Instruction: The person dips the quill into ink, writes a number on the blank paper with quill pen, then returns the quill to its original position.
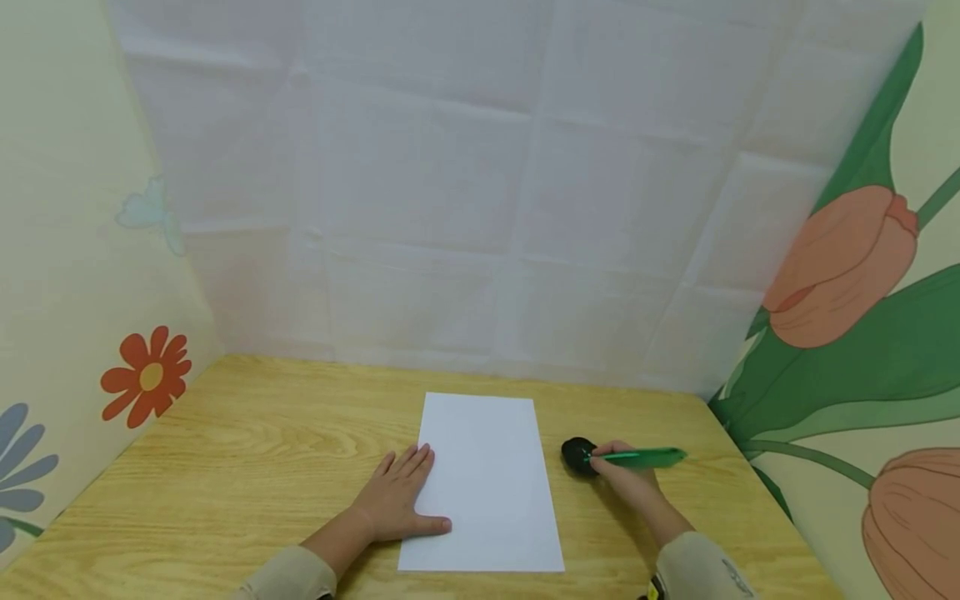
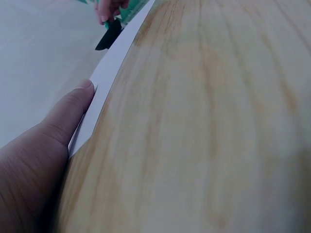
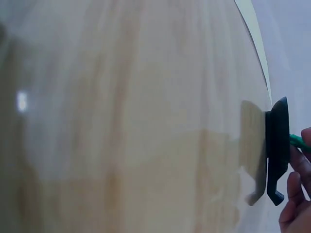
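A white sheet of paper (image 1: pixel 487 483) lies upright before me on the wooden table. My left hand (image 1: pixel 400 498) rests flat on its left edge, thumb spread out onto the sheet; the left wrist view shows the thumb (image 2: pixel 70 111) on the paper (image 2: pixel 109 77). To the right of the sheet, my right hand (image 1: pixel 630 483) pinches a slim green pen with a leaf-shaped end (image 1: pixel 648 457). The pen's front end meets a small black rounded stand (image 1: pixel 578 457). Seen from the right wrist, this stand (image 3: pixel 278 150) has a flared side and stands on the table; whether the pen sits in it is unclear.
The wooden table (image 1: pixel 300 433) reaches back to a creased white sheet (image 1: pixel 450 208) hung behind it. Side walls carry flower pictures, a red flower (image 1: pixel 150 377) at left and a tulip (image 1: pixel 843 267) at right.
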Available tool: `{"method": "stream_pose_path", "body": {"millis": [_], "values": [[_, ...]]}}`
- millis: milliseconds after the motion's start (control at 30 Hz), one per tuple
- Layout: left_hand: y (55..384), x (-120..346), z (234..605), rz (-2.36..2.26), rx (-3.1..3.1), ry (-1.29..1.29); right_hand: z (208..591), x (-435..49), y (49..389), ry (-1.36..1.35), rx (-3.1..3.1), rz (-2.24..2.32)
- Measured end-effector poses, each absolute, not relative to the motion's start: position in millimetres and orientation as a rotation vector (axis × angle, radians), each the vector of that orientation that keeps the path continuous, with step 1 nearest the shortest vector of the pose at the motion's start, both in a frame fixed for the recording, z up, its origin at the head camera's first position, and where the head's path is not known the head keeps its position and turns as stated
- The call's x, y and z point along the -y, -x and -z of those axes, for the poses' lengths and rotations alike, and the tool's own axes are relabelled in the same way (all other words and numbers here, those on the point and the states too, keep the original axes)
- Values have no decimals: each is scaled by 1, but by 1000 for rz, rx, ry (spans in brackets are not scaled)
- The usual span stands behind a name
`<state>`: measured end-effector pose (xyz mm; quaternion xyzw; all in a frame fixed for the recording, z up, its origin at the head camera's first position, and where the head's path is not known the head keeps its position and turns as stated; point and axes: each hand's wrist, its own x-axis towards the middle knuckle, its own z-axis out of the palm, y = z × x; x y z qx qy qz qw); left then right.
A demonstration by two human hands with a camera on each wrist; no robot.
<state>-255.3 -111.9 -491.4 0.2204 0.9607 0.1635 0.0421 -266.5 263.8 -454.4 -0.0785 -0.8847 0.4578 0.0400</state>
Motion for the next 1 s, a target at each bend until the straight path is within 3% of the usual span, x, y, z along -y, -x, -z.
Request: {"method": "stream_pose_path", "body": {"millis": [467,1000], "values": [[252,113,487,-492,-2946,-678,449,-257,268,257,2654,-1494],[248,109,483,-489,-2938,-692,450,-213,275,193,2478,-1698]]}}
